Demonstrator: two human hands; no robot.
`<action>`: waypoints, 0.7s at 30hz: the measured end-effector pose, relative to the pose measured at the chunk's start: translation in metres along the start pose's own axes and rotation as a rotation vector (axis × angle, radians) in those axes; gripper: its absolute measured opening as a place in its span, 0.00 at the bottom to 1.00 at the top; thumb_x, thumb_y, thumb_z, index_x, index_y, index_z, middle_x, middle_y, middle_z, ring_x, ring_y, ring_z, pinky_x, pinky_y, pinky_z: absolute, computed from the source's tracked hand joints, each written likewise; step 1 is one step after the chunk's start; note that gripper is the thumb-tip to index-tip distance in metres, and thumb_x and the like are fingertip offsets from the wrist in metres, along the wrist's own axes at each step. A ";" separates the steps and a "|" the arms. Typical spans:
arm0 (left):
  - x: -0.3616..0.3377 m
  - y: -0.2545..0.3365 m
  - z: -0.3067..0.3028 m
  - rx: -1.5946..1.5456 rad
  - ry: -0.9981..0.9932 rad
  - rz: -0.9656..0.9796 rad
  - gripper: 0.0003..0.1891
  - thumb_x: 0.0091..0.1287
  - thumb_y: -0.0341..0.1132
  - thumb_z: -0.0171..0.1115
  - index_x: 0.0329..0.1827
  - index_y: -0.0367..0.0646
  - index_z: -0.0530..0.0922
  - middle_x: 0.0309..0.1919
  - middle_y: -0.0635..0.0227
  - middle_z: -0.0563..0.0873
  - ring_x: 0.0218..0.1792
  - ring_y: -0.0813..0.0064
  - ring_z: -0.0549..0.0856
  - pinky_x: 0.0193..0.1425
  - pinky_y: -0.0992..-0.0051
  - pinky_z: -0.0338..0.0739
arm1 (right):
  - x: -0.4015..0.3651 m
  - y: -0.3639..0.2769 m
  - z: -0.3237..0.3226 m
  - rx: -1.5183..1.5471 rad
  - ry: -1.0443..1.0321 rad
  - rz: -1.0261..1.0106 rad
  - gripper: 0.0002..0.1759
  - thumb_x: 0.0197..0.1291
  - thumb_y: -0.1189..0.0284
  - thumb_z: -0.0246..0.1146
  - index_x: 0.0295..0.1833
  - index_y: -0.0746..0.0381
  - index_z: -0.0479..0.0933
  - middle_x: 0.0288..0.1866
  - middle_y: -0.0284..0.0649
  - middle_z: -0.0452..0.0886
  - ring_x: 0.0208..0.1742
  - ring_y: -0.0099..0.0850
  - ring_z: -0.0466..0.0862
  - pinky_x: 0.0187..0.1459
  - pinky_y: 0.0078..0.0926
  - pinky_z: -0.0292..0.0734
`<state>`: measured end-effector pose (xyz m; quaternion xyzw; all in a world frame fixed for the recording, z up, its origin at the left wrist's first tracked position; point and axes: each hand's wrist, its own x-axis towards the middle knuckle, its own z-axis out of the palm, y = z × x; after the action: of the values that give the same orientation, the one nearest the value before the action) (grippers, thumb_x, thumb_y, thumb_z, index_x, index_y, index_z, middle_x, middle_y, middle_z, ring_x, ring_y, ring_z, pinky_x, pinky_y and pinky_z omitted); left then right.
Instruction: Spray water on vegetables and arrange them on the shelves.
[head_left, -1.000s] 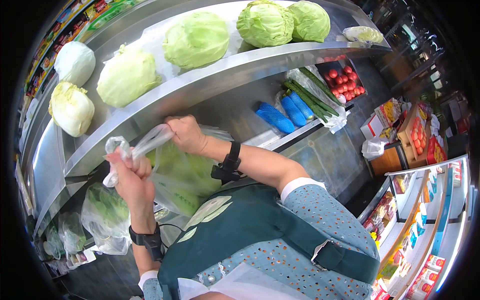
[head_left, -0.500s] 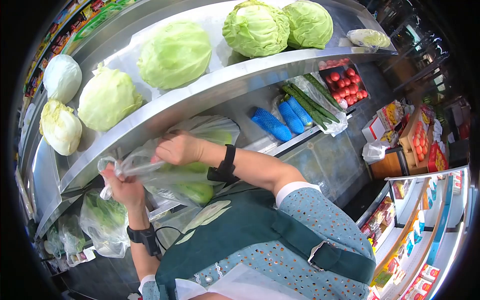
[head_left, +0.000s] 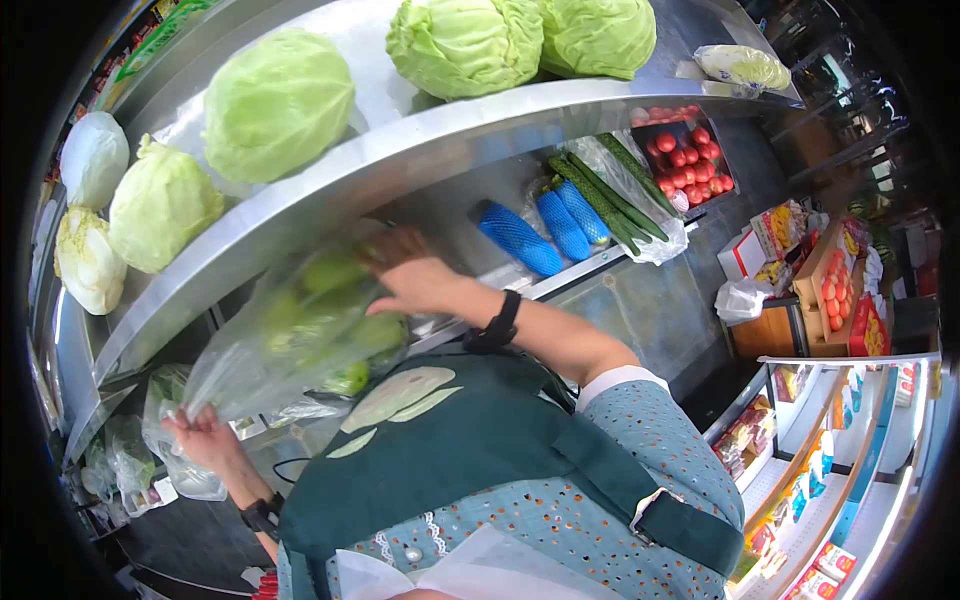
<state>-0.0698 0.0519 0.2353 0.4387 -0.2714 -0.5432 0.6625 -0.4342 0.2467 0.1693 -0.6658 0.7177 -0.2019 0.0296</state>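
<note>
A clear plastic bag (head_left: pixel 255 325) with pale green vegetables (head_left: pixel 345 335) inside lies across the lower shelf, under the metal ledge. My left hand (head_left: pixel 203 440) pinches the gathered end of the bag at the lower left. On the bag's other side, my right hand (head_left: pixel 410 275) rests against its upper right part with thumb and fingers apart; its fingertips are blurred. The bagged vegetables sit between my two hands, just in front of the dark green apron (head_left: pixel 400 430).
Cabbages (head_left: pixel 280 105) line the upper metal shelf (head_left: pixel 400 140). Right of the bag lie blue-netted produce (head_left: pixel 520 238), cucumbers (head_left: pixel 605 205) and a crate of tomatoes (head_left: pixel 690 165). Another bag of greens (head_left: pixel 165 400) hangs at the left, and stocked shelves (head_left: pixel 800 480) stand at the lower right.
My left hand has moved down and left, stretching the bag. My right hand has let go of the bag's neck, opened and shifted right onto the filled part. The view has shifted slightly.
</note>
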 end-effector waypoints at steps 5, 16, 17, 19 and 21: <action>0.032 -0.008 -0.031 -0.201 -0.029 -0.100 0.16 0.74 0.48 0.54 0.30 0.48 0.75 0.17 0.76 0.59 0.21 0.78 0.57 0.29 0.73 0.58 | -0.050 0.060 -0.006 0.066 -0.337 0.262 0.42 0.56 0.41 0.62 0.63 0.64 0.71 0.55 0.56 0.79 0.54 0.51 0.80 0.55 0.42 0.75; -0.047 -0.010 0.061 -0.330 -0.143 -0.220 0.20 0.74 0.53 0.51 0.26 0.50 0.68 0.17 0.79 0.55 0.19 0.81 0.54 0.23 0.77 0.52 | -0.007 0.023 0.099 1.414 -0.892 0.861 0.50 0.62 0.46 0.63 0.77 0.63 0.48 0.70 0.54 0.65 0.65 0.46 0.71 0.49 0.47 0.78; -0.055 -0.009 0.069 -0.336 -0.132 -0.203 0.20 0.74 0.53 0.51 0.26 0.50 0.68 0.17 0.79 0.55 0.19 0.81 0.54 0.23 0.77 0.52 | -0.004 0.023 0.110 1.405 -0.907 0.844 0.50 0.62 0.46 0.63 0.77 0.63 0.48 0.70 0.54 0.65 0.65 0.46 0.71 0.49 0.47 0.78; -0.065 -0.007 0.081 -0.424 -0.221 -0.278 0.23 0.76 0.51 0.46 0.22 0.50 0.64 0.16 0.78 0.56 0.16 0.81 0.52 0.20 0.77 0.50 | 0.003 0.023 0.133 1.630 -0.711 0.789 0.56 0.58 0.53 0.70 0.77 0.57 0.39 0.71 0.53 0.63 0.60 0.52 0.74 0.42 0.50 0.79; -0.064 -0.004 0.091 -0.446 -0.242 -0.259 0.23 0.76 0.51 0.47 0.22 0.51 0.63 0.16 0.79 0.57 0.16 0.81 0.51 0.21 0.77 0.50 | 0.010 0.028 0.140 1.624 -0.664 0.744 0.54 0.56 0.55 0.71 0.77 0.57 0.43 0.71 0.48 0.65 0.62 0.49 0.73 0.43 0.48 0.77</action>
<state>-0.1650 0.0869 0.2817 0.2452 -0.1640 -0.7180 0.6304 -0.4181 0.2030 0.0343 -0.1943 0.4791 -0.4169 0.7476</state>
